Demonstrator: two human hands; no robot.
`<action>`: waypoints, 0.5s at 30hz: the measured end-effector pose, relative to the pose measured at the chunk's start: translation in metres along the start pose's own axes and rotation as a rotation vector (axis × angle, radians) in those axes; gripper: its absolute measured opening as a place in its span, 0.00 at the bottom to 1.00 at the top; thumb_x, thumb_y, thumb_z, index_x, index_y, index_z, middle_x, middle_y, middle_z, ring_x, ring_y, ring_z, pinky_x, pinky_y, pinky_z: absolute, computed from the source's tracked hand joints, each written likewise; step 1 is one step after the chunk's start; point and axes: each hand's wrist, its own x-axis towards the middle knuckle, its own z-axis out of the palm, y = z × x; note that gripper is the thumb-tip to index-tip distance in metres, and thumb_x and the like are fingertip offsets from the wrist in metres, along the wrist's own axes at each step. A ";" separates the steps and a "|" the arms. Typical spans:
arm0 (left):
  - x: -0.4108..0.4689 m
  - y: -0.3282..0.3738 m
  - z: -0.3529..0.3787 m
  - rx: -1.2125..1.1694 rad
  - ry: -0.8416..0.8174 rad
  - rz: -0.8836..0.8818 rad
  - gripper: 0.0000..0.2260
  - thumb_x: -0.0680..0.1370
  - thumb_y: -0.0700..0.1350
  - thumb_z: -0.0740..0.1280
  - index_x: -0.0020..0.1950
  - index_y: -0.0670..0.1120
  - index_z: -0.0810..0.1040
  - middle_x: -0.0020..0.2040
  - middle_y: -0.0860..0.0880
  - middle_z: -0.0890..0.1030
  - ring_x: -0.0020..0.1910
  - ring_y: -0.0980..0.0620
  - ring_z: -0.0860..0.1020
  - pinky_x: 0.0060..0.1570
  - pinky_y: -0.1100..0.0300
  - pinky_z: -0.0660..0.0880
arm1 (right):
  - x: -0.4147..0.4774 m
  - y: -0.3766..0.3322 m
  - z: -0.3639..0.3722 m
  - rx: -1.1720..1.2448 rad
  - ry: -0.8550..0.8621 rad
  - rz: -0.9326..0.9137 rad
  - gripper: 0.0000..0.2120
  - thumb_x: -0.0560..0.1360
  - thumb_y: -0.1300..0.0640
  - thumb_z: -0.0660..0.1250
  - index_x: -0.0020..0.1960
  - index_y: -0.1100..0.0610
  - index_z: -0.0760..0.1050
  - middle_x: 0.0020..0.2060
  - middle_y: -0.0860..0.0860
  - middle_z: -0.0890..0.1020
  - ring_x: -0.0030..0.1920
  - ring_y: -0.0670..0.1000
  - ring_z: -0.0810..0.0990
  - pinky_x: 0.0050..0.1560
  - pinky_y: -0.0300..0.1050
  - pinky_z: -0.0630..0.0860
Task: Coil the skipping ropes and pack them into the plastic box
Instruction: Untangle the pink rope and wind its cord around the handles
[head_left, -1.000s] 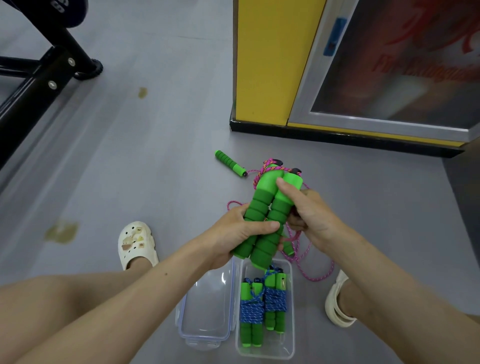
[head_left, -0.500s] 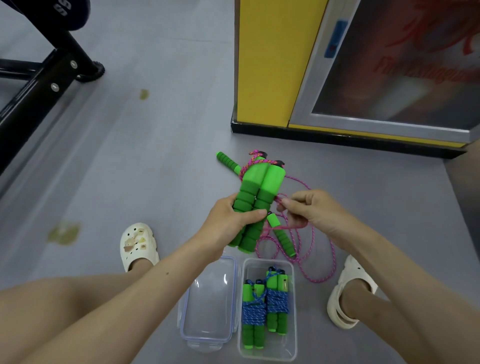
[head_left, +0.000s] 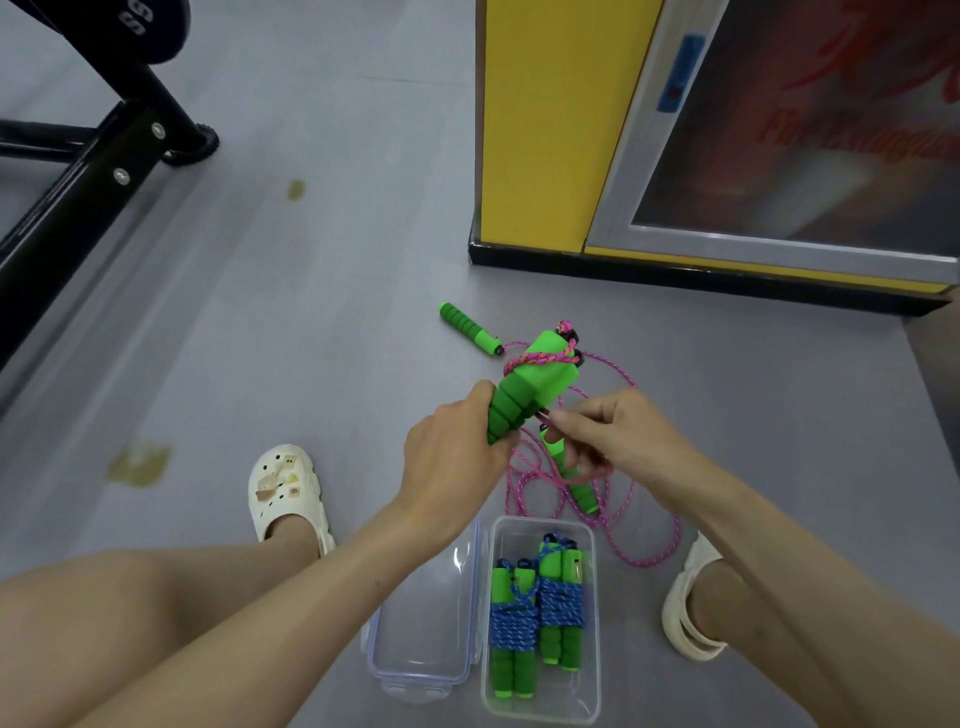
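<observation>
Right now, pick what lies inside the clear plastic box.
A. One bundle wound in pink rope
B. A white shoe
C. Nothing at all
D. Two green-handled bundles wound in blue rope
D: two bundles of green handles wrapped in blue rope lie side by side in the box, while the pink rope lies outside it on the floor.

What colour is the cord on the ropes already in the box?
The cord is blue with pale flecks, wound round green handles; head view.
</observation>
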 end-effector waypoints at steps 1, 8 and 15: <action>0.000 0.000 0.000 0.036 0.025 0.015 0.09 0.78 0.51 0.65 0.49 0.49 0.67 0.42 0.48 0.80 0.42 0.42 0.77 0.35 0.55 0.64 | 0.000 -0.001 0.001 -0.005 0.009 -0.013 0.12 0.77 0.54 0.66 0.39 0.57 0.82 0.25 0.50 0.80 0.28 0.48 0.74 0.35 0.40 0.74; -0.003 -0.001 0.005 0.338 0.142 0.130 0.15 0.72 0.46 0.72 0.56 0.47 0.75 0.39 0.48 0.77 0.35 0.45 0.75 0.27 0.60 0.56 | -0.003 -0.009 0.010 0.117 -0.006 0.028 0.15 0.80 0.58 0.62 0.36 0.56 0.78 0.22 0.47 0.71 0.21 0.44 0.61 0.26 0.38 0.59; -0.009 0.003 0.019 0.501 0.259 0.231 0.26 0.59 0.37 0.77 0.57 0.44 0.80 0.34 0.46 0.76 0.30 0.46 0.73 0.28 0.58 0.65 | -0.003 -0.012 0.019 0.311 0.144 0.174 0.31 0.73 0.37 0.64 0.16 0.53 0.72 0.16 0.47 0.64 0.19 0.46 0.57 0.24 0.39 0.53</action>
